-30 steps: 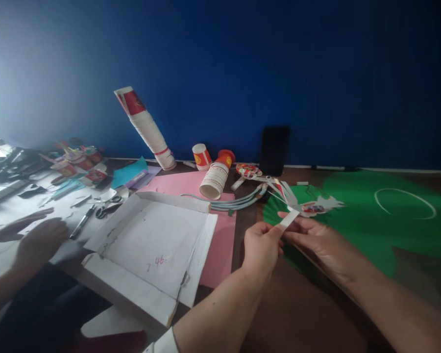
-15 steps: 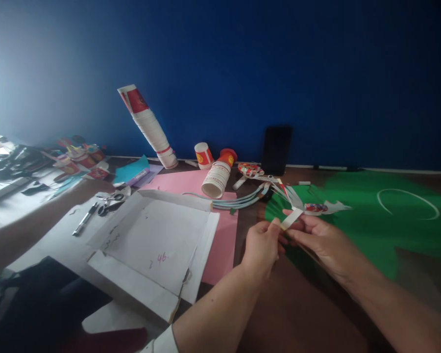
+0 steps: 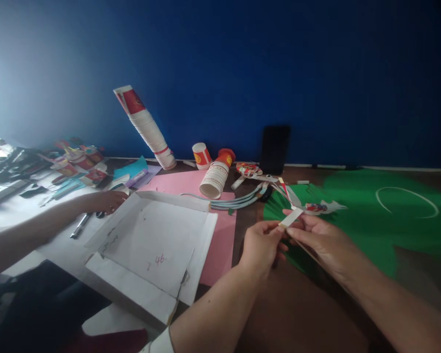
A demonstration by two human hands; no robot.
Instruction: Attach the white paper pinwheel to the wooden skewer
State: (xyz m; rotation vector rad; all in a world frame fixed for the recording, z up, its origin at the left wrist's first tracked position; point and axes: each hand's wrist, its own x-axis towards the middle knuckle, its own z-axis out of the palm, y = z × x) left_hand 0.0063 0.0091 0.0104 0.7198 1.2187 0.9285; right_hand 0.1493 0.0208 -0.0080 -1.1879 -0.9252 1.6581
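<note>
- Left hand (image 3: pixel 261 243): closed, thumb and forefinger pinching the near end of a white paper strip (image 3: pixel 290 217), holding it steady and clear of the table.
- Right hand (image 3: pixel 321 240): fingers curled around the same piece from the other side, gripping where the strip joins the cut-paper figure (image 3: pixel 318 208); two hands suit something this flimsy.
- Cut-paper figure: white with a red-patterned middle, held just above the green paper sheet (image 3: pixel 371 230). Its exact shape is hard to make out in the dim view.
- Green paper sheet: flat on the brown table (image 3: pixel 297 314), a white curved line drawn on it.
- Shallow cardboard tray (image 3: pixel 152 240): open, left of the hands, overlapping the pink paper sheet (image 3: pixel 220 245).
- Tipped paper cup (image 3: pixel 215 180): on its side on the pink sheet; a leaning stack of paper cups (image 3: pixel 145 125) rests against the blue wall.
- Another person's hand (image 3: pixel 105 201): at the far left, resting over scissors beside a pen (image 3: pixel 80 226).
</note>
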